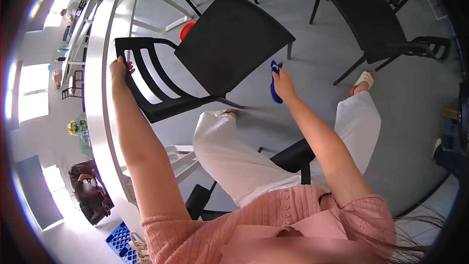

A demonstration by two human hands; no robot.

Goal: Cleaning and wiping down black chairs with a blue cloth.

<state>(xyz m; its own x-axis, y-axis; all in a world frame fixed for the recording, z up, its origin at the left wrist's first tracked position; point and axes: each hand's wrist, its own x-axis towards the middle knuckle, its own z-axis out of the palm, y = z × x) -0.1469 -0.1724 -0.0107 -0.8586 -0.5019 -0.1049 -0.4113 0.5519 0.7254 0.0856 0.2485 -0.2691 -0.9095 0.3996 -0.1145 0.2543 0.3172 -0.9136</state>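
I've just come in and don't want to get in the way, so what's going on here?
A person's left hand grips a black chair by its backrest, beside a white table. Their right hand holds a blue cloth, which is off to the right of that chair's seat rather than on it. Another black chair stands farther right.

The cloth (pixel 276 88) is deep blue, the chair (pixel 234 39) plain black, and the second chair (pixel 364 17) likewise black. White covers the desk (pixel 99 83), the trousers (pixel 220 166) and the sandal (pixel 363 79), against an even grey floor (pixel 266 129). The top (pixel 195 239) is salmon pink with a knitted pattern, the round object (pixel 187 31) red, the lattice-patterned crate (pixel 119 239) bright blue.
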